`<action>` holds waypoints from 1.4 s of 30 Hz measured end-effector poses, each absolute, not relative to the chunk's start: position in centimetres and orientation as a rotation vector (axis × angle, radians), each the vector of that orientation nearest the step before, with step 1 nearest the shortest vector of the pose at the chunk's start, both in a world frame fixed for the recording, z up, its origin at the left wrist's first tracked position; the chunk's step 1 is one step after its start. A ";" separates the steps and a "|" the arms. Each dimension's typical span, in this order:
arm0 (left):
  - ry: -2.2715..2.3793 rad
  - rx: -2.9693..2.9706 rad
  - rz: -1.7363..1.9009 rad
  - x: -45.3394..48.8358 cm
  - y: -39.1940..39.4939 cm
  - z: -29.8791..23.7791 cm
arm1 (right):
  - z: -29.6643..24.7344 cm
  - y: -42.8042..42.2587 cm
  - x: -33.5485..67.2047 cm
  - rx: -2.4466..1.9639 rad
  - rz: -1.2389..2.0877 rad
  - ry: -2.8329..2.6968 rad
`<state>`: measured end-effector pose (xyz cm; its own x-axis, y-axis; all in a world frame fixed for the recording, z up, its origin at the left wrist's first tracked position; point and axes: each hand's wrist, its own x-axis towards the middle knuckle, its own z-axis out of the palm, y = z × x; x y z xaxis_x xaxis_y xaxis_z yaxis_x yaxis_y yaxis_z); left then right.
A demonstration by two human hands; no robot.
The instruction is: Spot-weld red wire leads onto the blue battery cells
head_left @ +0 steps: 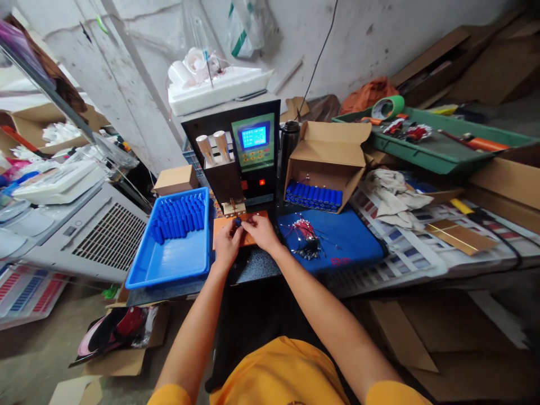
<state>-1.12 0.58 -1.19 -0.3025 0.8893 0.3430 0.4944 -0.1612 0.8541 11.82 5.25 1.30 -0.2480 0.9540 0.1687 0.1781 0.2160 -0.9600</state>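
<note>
A blue cylindrical battery cell (238, 223) is just under the electrodes of a spot welder (226, 174). My left hand (228, 243) is closed on the cell from the left. From the right, the pinched fingertips of my right hand (262, 233) meet at the same cell; whether they also hold a wire is too small to tell. Both hands are over an orange work plate (221, 226) at the welder's foot. To their right, red and black wire leads (304, 229) lie in a loose pile on a blue mat (354, 239).
On the left stands a blue tray (169, 270) with rows of blue cells. An open cardboard box (333, 149) of similar cells is at the back right. Behind it are a dark flask (289, 140) and a green tray (447, 160) with tape and tools. A small carton (175, 180) sits behind the blue tray.
</note>
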 end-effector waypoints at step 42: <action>1.586 1.222 1.555 1.0 -3.5 0.8 | 2.4 3.1 13.6 -0.847 1.671 -1.439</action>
<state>0.97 -3.50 0.81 -0.3983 0.8990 0.1822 0.1999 -0.1088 0.9737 13.64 3.07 2.38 -0.4913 0.8710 -0.0063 -0.1233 -0.0767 -0.9894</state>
